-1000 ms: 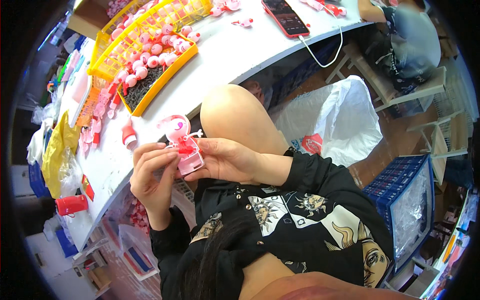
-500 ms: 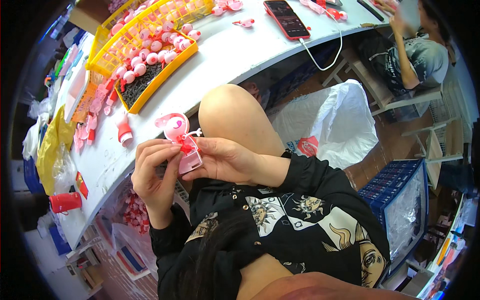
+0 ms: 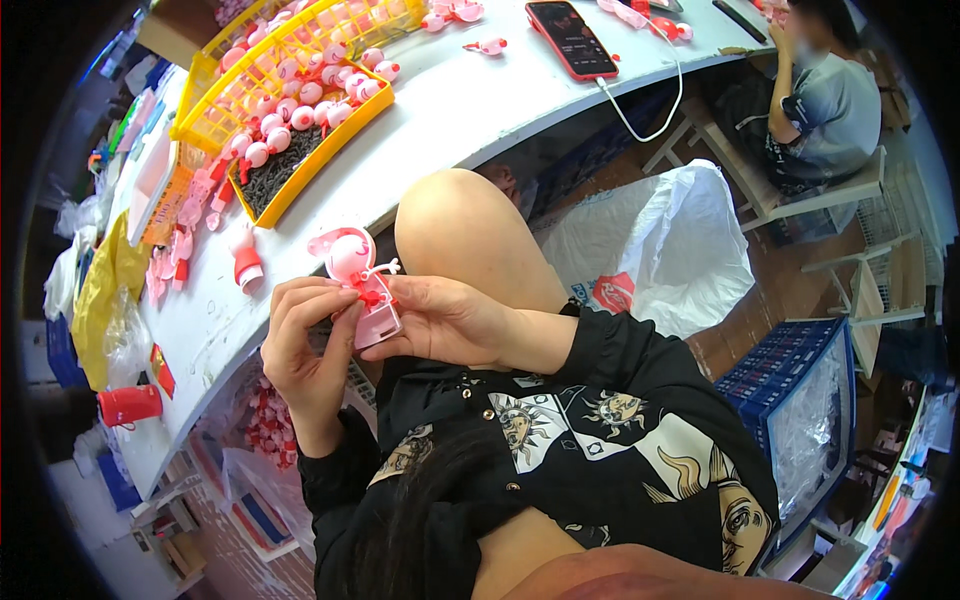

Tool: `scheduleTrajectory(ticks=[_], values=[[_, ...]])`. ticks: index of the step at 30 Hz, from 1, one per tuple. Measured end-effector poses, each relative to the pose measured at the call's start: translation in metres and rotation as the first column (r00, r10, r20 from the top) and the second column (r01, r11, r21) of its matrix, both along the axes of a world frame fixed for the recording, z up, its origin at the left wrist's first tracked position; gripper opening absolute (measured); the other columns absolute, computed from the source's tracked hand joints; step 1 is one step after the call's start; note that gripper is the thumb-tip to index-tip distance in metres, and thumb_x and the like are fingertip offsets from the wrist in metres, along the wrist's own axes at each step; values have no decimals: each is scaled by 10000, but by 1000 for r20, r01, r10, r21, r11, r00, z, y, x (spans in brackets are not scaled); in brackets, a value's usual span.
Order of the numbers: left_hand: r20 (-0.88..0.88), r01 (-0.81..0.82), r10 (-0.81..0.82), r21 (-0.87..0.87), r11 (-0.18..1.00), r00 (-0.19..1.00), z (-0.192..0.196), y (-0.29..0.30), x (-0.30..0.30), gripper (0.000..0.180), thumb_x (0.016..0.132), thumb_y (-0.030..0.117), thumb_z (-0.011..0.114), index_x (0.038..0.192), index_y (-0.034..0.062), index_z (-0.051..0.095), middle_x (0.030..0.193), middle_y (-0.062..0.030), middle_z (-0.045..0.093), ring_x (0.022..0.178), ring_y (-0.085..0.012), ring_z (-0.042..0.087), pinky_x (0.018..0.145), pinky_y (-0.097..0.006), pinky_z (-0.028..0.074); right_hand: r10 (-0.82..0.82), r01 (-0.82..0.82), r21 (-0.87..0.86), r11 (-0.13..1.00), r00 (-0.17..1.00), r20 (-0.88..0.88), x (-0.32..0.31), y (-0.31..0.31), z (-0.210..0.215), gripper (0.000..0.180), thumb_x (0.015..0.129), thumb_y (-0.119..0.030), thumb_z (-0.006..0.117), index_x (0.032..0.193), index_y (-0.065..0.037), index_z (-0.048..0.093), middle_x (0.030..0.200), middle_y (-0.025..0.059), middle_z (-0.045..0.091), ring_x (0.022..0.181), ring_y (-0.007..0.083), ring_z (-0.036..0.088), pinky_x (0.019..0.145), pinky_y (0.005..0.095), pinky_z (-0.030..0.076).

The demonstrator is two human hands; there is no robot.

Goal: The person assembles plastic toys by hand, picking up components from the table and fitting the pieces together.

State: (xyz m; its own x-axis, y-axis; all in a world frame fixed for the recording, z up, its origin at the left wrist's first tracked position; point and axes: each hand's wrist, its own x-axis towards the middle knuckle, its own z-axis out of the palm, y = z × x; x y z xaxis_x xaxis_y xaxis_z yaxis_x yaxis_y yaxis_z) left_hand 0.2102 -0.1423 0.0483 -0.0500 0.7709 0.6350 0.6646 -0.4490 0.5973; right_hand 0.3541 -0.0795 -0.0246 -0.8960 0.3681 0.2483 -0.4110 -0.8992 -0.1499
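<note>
Pink toy (image 3: 372,293) in 2 hands (image 3: 452,315)

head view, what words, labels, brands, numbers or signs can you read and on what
Nothing clear enough to quote:
Phone screen: text too small.
White bag: red printed patch, unclear.
Orange basket: dark marks, blurred.
Blue crate: pale marks, too small.
Pink toy: no lettering visible.

Person's left hand (image 3: 303,338) raised, thumb and fingertips pinched together, left wrist (image 3: 322,430) nearly straight; right hand (image 3: 440,315) opposite, palm partly upturned, thumb above curled fingers, right wrist (image 3: 535,338) level, both forearms brought inward before the torso.
</note>
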Motion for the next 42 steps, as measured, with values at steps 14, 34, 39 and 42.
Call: scheduleTrajectory(ticks=[14, 34, 39, 42], values=[[-82, 15, -14, 13, 1000, 997, 4, 0, -8, 204, 672, -86, 713, 852, 5, 678, 829, -95, 662, 909, -246, 609, 792, -320, 477, -67, 63, 63, 996, 996, 59, 0, 0, 0, 398, 973, -251, 466, 1278, 0, 415, 1231, 137, 529, 1140, 242, 542, 985, 435, 449], [59, -34, 36, -37, 999, 998, -7, -2, -5, 207, 663, -87, 724, 848, -6, 679, 837, -79, 658, 894, -221, 592, 777, -306, 465, -32, 33, -4, 999, 999, 37, -2, -3, 3, 365, 966, -229, 488, 1266, -29, 429, 1184, 87, 546, 1105, 202, 557, 980, 440, 458], [17, -11, 11, -2, 1000, 1000, -9, 2, -4, 217, 663, -89, 720, 855, 4, 679, 832, -71, 653, 887, -223, 587, 778, -308, 463, -21, 21, 2, 1000, 999, 26, 1, -1, 2, 378, 974, -244, 474, 1280, -31, 417, 1177, 93, 544, 1089, 196, 564, 974, 425, 465], [-4, 9, -9, 6, 1000, 1000, -9, 2, -4, 222, 663, -85, 720, 860, 10, 681, 834, -67, 650, 897, -222, 584, 779, -308, 462, -17, 17, 14, 1000, 1000, 25, 1, -1, 1, 385, 977, -253, 468, 1287, -32, 410, 1171, 97, 544, 1082, 196, 566, 974, 421, 464]])
